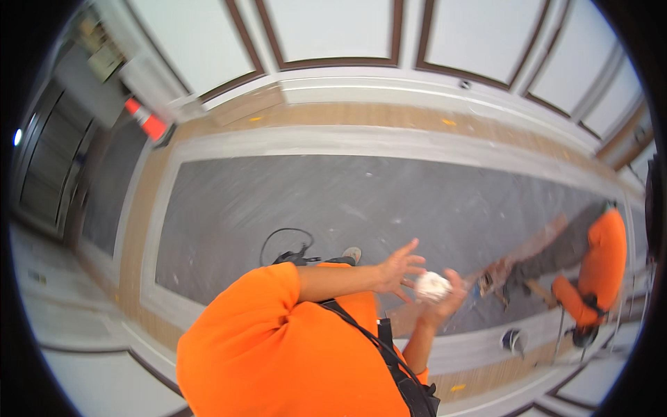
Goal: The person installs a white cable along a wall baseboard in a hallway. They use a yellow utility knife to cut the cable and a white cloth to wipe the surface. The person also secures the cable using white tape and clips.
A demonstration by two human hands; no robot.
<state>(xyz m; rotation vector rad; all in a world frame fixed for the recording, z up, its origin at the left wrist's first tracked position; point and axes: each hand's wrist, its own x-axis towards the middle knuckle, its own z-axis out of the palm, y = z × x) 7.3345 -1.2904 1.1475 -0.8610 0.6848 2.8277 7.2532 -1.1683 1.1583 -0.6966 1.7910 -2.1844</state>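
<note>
My right hand [449, 299] is closed round a white, round, lumpy thing [432, 286] about the size of a fist. Its surface is blurred, so I cannot tell whether it is a roll or a wad. Just left of it is my left hand [401, 268], with its fingers spread and apart and nothing in them. The fingertips of that hand come close to the white thing; whether they touch it I cannot tell. Both arms reach out from my orange top, across which a black strap runs.
A person in orange [606, 257] bends low at the right, beside a dark bucket [514, 341]. A black cable [286, 230] loops on the grey floor [333, 194] near my feet. Far left stands an orange-and-white cone [146, 119]. White panelled walls [333, 31] line the back.
</note>
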